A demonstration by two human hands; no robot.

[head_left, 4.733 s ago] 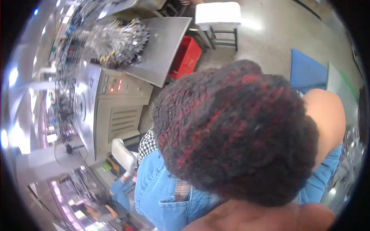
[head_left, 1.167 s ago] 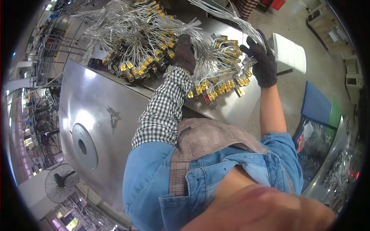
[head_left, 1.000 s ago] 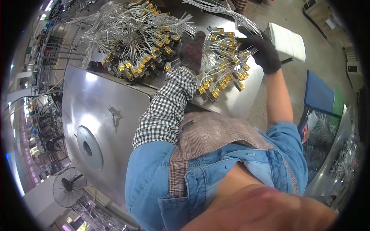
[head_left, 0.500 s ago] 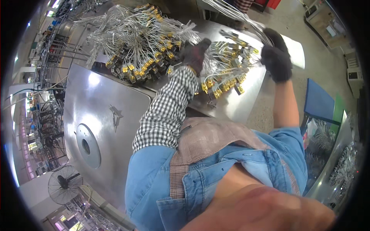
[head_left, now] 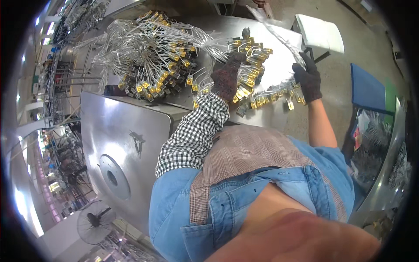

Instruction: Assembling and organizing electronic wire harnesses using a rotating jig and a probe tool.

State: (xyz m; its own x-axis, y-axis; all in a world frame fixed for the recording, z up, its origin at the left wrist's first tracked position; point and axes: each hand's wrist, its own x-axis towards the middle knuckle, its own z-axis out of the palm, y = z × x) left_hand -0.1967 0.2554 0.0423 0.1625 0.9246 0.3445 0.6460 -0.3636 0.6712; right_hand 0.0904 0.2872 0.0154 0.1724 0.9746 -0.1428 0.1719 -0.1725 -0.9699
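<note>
A big heap of thin grey wires with yellow terminals point(head_left: 152, 61) lies on a steel table point(head_left: 279, 65). My left hand point(head_left: 227, 79), in a dark glove with a checked sleeve behind it, is closed on a smaller wire bundle point(head_left: 248, 54) beside the heap. My right hand point(head_left: 308, 81), also in a dark glove, grips a few wire strands point(head_left: 279, 37) that run up and away from it. Terminal ends point(head_left: 270, 99) fan out on the table between the two hands.
A steel machine cover point(head_left: 126, 148) with a round port stands at the lower left. A white stool point(head_left: 321, 32) and a blue mat point(head_left: 369, 91) are on the floor to the right. A bin of wires point(head_left: 375, 148) is at the right edge, a floor fan point(head_left: 94, 222) at the bottom left.
My right hand has come down and nearer with the wire strands. My left hand has shifted right along the bundle. The earliest frame pointed elsewhere, at someone's head.
</note>
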